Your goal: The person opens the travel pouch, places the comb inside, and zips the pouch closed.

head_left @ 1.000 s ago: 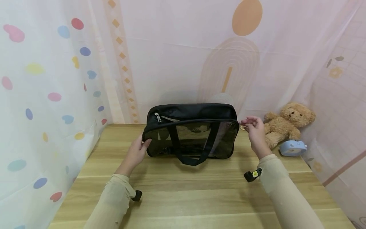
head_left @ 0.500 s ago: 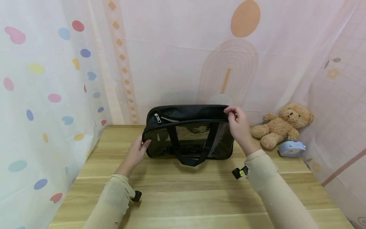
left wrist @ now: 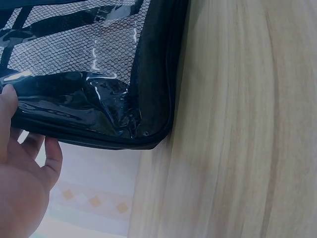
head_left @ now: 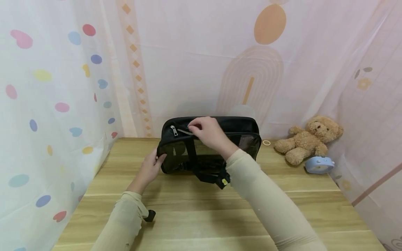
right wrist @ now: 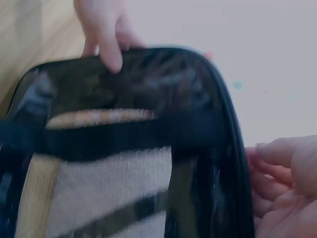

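Note:
A black bag with a see-through front panel stands on the table, a silver zipper pull at its upper left. My left hand grips the bag's left end, thumb over the front panel and fingers behind the edge. The left wrist view shows mesh behind the clear plastic of the bag. My right hand is over the top edge, just right of the zipper pull, apart from it. Its fingers are loosely curled with nothing seen in them; in the right wrist view this hand is blurred beside the bag.
On the right, a brown teddy bear sits against the curtain with a light blue alarm clock in front of it. A small pale ring lies right of the bag. Patterned curtains enclose the wooden table.
My right hand has moved left from beside the bag's right end, across its top towards the zipper pull. The pale ring there is now uncovered. My left hand keeps its hold.

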`<action>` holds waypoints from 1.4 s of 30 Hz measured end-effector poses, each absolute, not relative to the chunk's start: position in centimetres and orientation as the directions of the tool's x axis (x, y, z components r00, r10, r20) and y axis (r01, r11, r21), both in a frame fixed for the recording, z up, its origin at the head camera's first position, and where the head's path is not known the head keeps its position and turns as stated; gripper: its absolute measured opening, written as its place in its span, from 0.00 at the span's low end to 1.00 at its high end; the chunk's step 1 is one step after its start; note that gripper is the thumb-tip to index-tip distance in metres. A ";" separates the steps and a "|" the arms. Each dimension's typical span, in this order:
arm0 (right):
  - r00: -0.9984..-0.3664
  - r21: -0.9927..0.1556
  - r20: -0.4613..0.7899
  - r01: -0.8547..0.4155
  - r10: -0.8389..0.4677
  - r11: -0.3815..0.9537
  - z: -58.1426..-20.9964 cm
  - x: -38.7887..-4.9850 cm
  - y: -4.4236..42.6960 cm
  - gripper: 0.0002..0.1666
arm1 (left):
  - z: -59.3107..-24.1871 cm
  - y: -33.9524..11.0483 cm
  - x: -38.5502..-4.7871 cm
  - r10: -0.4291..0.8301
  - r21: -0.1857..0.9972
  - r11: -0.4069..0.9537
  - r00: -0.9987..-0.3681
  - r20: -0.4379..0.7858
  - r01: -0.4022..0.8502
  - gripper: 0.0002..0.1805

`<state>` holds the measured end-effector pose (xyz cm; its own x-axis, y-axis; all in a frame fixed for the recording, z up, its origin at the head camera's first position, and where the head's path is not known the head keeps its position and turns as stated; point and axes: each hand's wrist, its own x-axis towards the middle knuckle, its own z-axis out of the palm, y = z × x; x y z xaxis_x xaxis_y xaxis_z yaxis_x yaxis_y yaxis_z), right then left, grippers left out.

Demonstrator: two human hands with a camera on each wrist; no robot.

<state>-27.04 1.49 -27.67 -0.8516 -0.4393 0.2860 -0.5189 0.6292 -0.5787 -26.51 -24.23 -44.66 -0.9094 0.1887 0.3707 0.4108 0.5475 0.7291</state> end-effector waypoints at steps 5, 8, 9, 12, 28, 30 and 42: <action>-0.873 -0.509 0.183 -0.477 -0.452 0.716 -27.4 -27.1 -2.2 0.12 | -45.0 -24.2 -26.5 0.182 0.720 0.549 -0.901 0.394 0.425 0.19; -0.907 -0.477 0.148 -0.415 -0.395 0.774 -27.4 -27.3 -3.8 0.11 | -45.1 -24.2 -26.5 0.180 0.715 0.543 -0.892 0.415 0.441 0.19; -0.919 -0.468 0.139 -0.389 -0.368 0.794 -27.3 -27.3 -4.2 0.10 | -45.1 -24.2 -26.5 0.179 0.713 0.540 -0.889 0.422 0.447 0.19; -0.951 -0.443 0.118 -0.309 -0.287 0.842 -27.3 -27.4 -5.2 0.11 | -45.1 -24.2 -26.5 0.181 0.708 0.533 -0.880 0.440 0.463 0.18; -0.972 -0.623 0.066 -0.218 -0.228 0.751 -27.0 -28.0 -4.8 0.14 | -45.1 -24.0 -26.5 0.187 0.718 0.525 -0.885 0.427 0.457 0.15; -0.972 -0.685 0.068 -0.211 -0.227 0.698 -26.9 -28.0 -4.5 0.10 | -45.0 -24.0 -26.4 0.188 0.717 0.531 -0.888 0.419 0.451 0.15; -0.977 -0.930 -0.033 -0.048 -0.212 0.365 -26.8 -28.8 -3.7 0.10 | -45.3 -24.0 -26.2 0.181 0.726 0.528 -0.893 0.411 0.441 0.14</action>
<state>-28.81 -3.74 -26.80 -0.9767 -0.2122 -0.0332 -0.0477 0.3648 -0.9299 -26.22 -24.02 -45.25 -0.8934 0.1806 0.4115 0.4410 0.5283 0.7256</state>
